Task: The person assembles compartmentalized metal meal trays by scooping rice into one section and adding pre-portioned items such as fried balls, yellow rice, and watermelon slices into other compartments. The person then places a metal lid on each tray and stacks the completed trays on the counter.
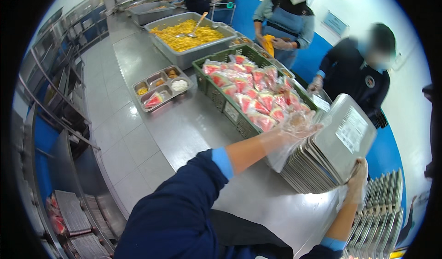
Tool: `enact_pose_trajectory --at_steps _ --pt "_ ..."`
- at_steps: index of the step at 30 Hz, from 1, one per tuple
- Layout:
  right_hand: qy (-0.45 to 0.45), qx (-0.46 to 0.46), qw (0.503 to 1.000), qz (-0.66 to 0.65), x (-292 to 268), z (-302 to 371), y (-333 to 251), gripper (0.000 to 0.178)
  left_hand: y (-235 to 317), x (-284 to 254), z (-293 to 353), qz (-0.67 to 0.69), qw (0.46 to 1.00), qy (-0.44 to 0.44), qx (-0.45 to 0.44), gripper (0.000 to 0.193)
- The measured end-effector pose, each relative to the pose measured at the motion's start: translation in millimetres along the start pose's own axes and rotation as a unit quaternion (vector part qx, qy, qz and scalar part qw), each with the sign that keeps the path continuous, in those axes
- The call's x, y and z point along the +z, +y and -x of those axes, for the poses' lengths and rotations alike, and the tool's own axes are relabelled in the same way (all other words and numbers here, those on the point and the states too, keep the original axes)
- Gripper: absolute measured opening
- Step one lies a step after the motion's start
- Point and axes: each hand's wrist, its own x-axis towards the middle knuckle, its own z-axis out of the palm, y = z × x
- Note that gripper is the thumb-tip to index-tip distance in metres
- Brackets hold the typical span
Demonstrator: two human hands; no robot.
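Note:
A stack of flat metal tray lids (306,169) stands on the steel table in front of me. Its top lid (329,137) is tilted and carries a white printed paper sheet (352,130). My right hand (357,181), in a clear plastic glove, has its fingers wrapped round the top lid's near right corner. Also gloved, my left hand (299,124) is at the lid's left edge, fingers stretched out and thumb apart. Beyond my left hand, a green crate (220,101) is full of bagged watermelon wedges (264,100).
A filled compartment tray (161,87) lies left of the crate. Farther back stands a grey tub (177,56) of yellow food with a ladle (198,25). Two co-workers (287,24) (361,75) stand across the table. Stacked metal trays (377,213) rise at lower right.

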Motion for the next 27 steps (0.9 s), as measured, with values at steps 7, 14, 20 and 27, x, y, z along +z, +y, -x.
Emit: enact_pose_trajectory --at_steps 7,14,20,27 --pt "0.136 0.027 0.976 -0.165 104.8 128.9 -56.5 0.076 -297.1 -65.8 219.3 -0.328 0.903 0.053 -0.271 0.047" --pt "0.072 0.068 0.985 -0.14 189.1 228.9 35.8 0.068 -385.3 -40.3 317.5 -0.271 0.909 -0.119 -0.294 0.022" --pt "-0.021 0.213 0.963 -0.167 274.2 293.8 115.0 0.044 -247.2 -6.6 345.6 -0.465 0.884 -0.035 -0.046 0.03" --pt "-0.131 0.003 0.902 0.411 304.2 301.9 133.4 0.042 -220.6 -40.9 338.6 0.358 0.754 -0.089 -0.544 0.071"
